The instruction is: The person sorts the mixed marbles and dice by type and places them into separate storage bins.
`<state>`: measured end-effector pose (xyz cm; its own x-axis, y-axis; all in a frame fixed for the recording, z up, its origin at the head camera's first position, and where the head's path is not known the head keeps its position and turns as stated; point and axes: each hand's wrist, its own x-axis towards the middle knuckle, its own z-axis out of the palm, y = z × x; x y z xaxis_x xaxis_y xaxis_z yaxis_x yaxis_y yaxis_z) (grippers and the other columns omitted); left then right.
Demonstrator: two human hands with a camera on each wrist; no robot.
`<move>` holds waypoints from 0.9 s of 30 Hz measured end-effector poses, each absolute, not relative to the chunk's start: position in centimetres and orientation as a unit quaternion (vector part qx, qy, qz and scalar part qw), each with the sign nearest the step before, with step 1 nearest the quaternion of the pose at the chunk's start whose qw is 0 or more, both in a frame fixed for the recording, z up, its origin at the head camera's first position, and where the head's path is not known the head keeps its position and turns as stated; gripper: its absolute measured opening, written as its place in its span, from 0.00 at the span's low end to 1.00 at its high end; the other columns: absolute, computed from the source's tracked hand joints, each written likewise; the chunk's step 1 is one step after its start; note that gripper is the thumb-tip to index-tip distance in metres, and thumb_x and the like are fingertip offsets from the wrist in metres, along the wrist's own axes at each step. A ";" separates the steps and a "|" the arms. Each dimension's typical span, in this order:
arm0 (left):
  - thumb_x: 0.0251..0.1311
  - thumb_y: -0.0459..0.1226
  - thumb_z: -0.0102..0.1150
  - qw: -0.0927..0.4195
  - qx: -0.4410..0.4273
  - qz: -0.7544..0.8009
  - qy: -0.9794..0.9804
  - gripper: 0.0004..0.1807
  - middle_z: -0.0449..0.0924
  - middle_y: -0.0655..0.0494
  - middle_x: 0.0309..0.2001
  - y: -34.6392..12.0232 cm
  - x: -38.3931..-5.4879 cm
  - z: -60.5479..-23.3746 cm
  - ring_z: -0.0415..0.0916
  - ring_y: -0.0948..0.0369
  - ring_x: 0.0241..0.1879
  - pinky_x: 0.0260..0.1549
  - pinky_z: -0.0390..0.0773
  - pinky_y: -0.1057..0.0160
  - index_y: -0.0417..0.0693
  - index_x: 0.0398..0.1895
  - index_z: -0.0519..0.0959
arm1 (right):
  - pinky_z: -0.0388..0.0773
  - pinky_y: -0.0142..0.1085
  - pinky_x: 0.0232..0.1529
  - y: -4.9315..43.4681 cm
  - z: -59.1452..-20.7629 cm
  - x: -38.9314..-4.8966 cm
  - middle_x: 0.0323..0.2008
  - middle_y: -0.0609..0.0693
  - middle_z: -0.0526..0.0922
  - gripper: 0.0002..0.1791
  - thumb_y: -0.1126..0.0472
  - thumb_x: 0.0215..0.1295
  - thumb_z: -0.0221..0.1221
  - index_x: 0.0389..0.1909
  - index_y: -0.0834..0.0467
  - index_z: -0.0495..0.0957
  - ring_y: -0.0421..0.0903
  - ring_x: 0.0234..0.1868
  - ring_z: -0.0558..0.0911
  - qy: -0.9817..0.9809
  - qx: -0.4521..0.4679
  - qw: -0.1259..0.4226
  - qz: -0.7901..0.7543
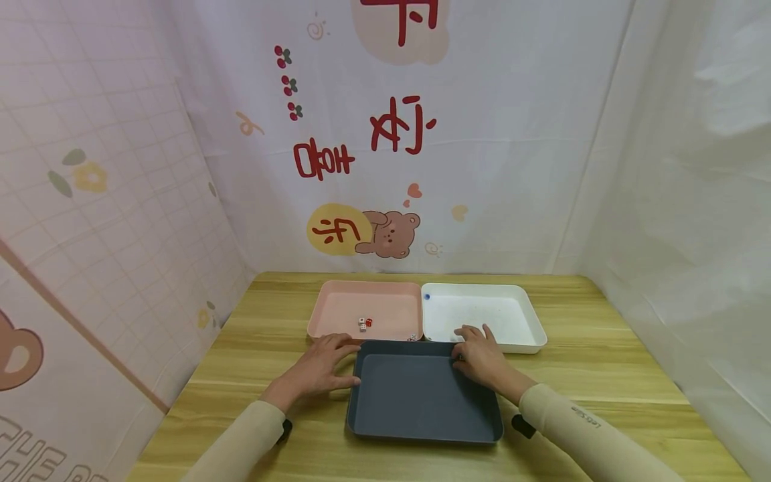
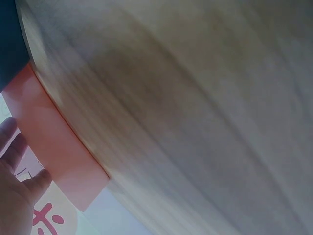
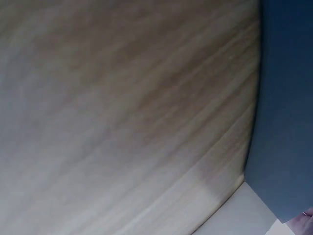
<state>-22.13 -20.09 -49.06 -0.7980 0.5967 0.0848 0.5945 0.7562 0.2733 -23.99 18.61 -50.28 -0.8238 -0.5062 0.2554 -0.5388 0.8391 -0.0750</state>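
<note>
A dark grey tray point(image 1: 427, 395) lies between the hands, at the front of the table. My left hand point(image 1: 322, 365) is at its left rim, fingers spread and loosely bent, fingertips right at the edge. Across the tray's back right corner reaches my right hand point(image 1: 478, 358), its thumb and a finger close together over the rim, other fingers over the white tray point(image 1: 527, 321). I cannot tell whether anything is between those fingertips. In the pink tray point(image 1: 337, 301) lie white dice point(image 1: 362, 326) and a red die point(image 1: 369, 322). The right wrist view barely catches the hand.
The pink and white trays stand side by side behind the dark one. A small blue thing point(image 1: 426, 296) lies in the white tray's back left corner. Small pieces point(image 1: 413, 337) show at the pink tray's front right. Printed cloth walls point(image 1: 506, 167) enclose the wooden table point(image 1: 608, 375).
</note>
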 end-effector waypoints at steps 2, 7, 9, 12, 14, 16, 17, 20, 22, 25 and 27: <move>0.59 0.66 0.57 0.004 0.318 0.145 0.937 0.41 0.63 0.47 0.69 -20.1 -22.1 -49.1 0.58 0.48 0.70 0.68 0.56 0.43 0.53 0.69 0.72 | 0.58 0.70 0.61 18.6 -50.3 -24.0 0.56 0.59 0.79 0.06 0.58 0.50 0.75 0.28 0.51 0.87 0.63 0.63 0.72 -0.953 0.273 0.110 0.073; 0.59 0.67 0.56 0.005 0.317 0.147 0.937 0.41 0.63 0.47 0.69 -20.1 -22.1 -49.2 0.57 0.47 0.70 0.68 0.56 0.43 0.52 0.69 0.72 | 0.59 0.70 0.61 18.4 -50.2 -23.9 0.55 0.59 0.80 0.05 0.57 0.51 0.74 0.27 0.51 0.87 0.62 0.62 0.72 -0.951 0.279 0.113 0.073; 0.59 0.67 0.56 0.006 0.317 0.147 0.937 0.41 0.63 0.46 0.70 -20.1 -22.1 -49.2 0.57 0.47 0.70 0.68 0.56 0.43 0.52 0.69 0.72 | 0.59 0.70 0.61 18.3 -50.1 -23.9 0.55 0.59 0.80 0.05 0.57 0.51 0.74 0.27 0.51 0.87 0.62 0.62 0.72 -0.949 0.282 0.114 0.079; 0.59 0.66 0.57 0.005 0.316 0.147 0.937 0.41 0.63 0.47 0.70 -20.1 -22.0 -49.1 0.57 0.47 0.70 0.68 0.56 0.43 0.52 0.69 0.72 | 0.59 0.70 0.61 18.2 -49.9 -23.8 0.55 0.59 0.80 0.05 0.57 0.52 0.74 0.27 0.51 0.87 0.62 0.62 0.72 -0.947 0.286 0.116 0.088; 0.59 0.66 0.57 0.003 0.317 0.145 0.937 0.41 0.62 0.47 0.70 -20.1 -22.0 -49.2 0.57 0.47 0.70 0.68 0.56 0.43 0.52 0.69 0.72 | 0.59 0.70 0.61 18.0 -49.8 -23.7 0.55 0.59 0.80 0.05 0.56 0.52 0.73 0.27 0.51 0.87 0.62 0.63 0.72 -0.947 0.285 0.117 0.094; 0.59 0.66 0.58 0.002 0.318 0.143 0.937 0.41 0.63 0.47 0.70 -20.1 -22.0 -49.2 0.58 0.47 0.69 0.68 0.55 0.43 0.52 0.69 0.72 | 0.59 0.69 0.62 17.9 -49.6 -23.7 0.55 0.59 0.80 0.05 0.56 0.52 0.73 0.26 0.50 0.87 0.62 0.63 0.72 -0.946 0.285 0.121 0.097; 0.59 0.65 0.58 0.000 0.318 0.142 0.937 0.40 0.63 0.47 0.70 -20.1 -22.0 -49.2 0.58 0.47 0.69 0.68 0.55 0.44 0.52 0.69 0.72 | 0.59 0.69 0.62 17.8 -49.6 -23.7 0.55 0.59 0.80 0.05 0.56 0.52 0.73 0.26 0.50 0.87 0.62 0.62 0.72 -0.946 0.284 0.122 0.101; 0.59 0.65 0.59 -0.002 0.318 0.139 0.938 0.40 0.63 0.47 0.69 -20.1 -22.1 -49.3 0.58 0.47 0.69 0.69 0.55 0.44 0.52 0.69 0.72 | 0.60 0.69 0.61 17.7 -49.3 -23.6 0.55 0.59 0.80 0.04 0.56 0.53 0.72 0.26 0.50 0.86 0.61 0.62 0.73 -0.944 0.284 0.126 0.112; 0.59 0.64 0.59 -0.002 0.318 0.139 0.938 0.40 0.63 0.47 0.69 -20.2 -22.1 -49.3 0.58 0.47 0.69 0.69 0.55 0.44 0.52 0.69 0.72 | 0.60 0.69 0.61 17.7 -49.1 -23.6 0.55 0.59 0.80 0.04 0.55 0.53 0.72 0.26 0.50 0.87 0.61 0.62 0.73 -0.943 0.284 0.126 0.119; 0.59 0.63 0.60 -0.003 0.320 0.144 0.936 0.39 0.63 0.46 0.69 -20.2 -22.1 -49.4 0.58 0.47 0.69 0.69 0.55 0.44 0.52 0.69 0.72 | 0.61 0.69 0.61 17.7 -48.9 -23.5 0.55 0.60 0.80 0.04 0.55 0.54 0.72 0.27 0.50 0.87 0.61 0.61 0.73 -0.942 0.284 0.124 0.128; 0.60 0.63 0.60 -0.004 0.322 0.148 0.935 0.39 0.63 0.46 0.69 -20.2 -22.1 -49.4 0.59 0.47 0.69 0.69 0.55 0.44 0.51 0.68 0.72 | 0.61 0.69 0.61 17.7 -48.7 -23.5 0.55 0.60 0.80 0.04 0.55 0.54 0.71 0.27 0.50 0.87 0.61 0.62 0.73 -0.943 0.282 0.120 0.132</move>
<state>-22.06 -20.18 -49.35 -0.7926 0.6012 0.1019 0.6033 0.7489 0.2742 -23.51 17.68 -48.71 -0.8119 -0.5001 0.3011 -0.5635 0.8062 -0.1803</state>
